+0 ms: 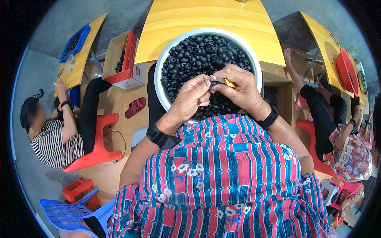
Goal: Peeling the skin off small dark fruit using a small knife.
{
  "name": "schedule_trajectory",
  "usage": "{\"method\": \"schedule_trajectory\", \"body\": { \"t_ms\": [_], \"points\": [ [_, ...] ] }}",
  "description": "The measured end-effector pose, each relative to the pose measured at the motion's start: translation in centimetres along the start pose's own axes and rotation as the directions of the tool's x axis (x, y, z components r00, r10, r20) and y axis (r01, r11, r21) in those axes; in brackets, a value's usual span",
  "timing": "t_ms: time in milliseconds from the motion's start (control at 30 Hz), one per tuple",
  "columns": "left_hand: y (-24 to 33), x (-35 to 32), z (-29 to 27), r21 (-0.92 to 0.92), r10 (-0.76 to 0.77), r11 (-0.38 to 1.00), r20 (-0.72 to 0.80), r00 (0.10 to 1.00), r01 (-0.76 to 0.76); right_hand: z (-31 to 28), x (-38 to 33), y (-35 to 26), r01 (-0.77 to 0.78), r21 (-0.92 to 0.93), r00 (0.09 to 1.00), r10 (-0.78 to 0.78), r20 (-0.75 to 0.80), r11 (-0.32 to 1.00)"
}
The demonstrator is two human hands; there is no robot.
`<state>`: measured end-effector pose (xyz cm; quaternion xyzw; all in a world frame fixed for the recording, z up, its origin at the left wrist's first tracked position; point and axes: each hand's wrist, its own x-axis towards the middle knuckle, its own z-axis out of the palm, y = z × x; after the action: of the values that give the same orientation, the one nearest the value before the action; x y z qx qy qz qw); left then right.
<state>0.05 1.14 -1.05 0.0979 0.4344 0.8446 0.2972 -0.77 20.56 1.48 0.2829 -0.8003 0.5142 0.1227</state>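
Note:
A wide metal basin [160, 65] full of small round black parts with holes [189, 59] is right in front of me. Over it, my right hand [241, 86] is closed round a small knife with a yellow handle [230, 83], its blade pointing left. My left hand [192, 96] meets it at the blade tip, thumb and fingers pinched together. Something dark shows between the fingertips, but the fingers cover most of it. Both wrists wear black bands.
A yellow wooden table [210, 16] stands beyond the basin. An open carton [126, 65] is to the left, a red slipper [135, 107] near it. Seated people [59, 139] work at side tables, with a blue crate [75, 43] and a red basin [346, 71]. A blue chair [71, 210] stands lower left.

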Motion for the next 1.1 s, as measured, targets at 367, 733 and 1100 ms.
{"method": "schedule_trajectory", "body": {
  "t_ms": [367, 733, 1100],
  "points": [
    [-0.3, -0.1, -0.7, -0.096, 0.02, 0.995, 0.065, 0.998, -0.014, -0.3, 0.1, 0.5, -0.099, 0.035, 0.993, 0.096, 0.067, 0.994],
    [-0.3, -0.2, -0.4, -0.174, 0.009, 0.985, 0.104, 0.995, 0.009, -0.6, 0.0, -0.7, -0.032, -0.019, 0.999, 0.033, 0.006, 0.999],
    [0.0, -0.2, -0.4, -0.196, 0.07, 0.979, 0.088, 0.994, -0.052, -0.5, -0.3, -1.4, 0.108, -0.251, 0.99, -0.083, 0.111, 0.962]
  ]
}}
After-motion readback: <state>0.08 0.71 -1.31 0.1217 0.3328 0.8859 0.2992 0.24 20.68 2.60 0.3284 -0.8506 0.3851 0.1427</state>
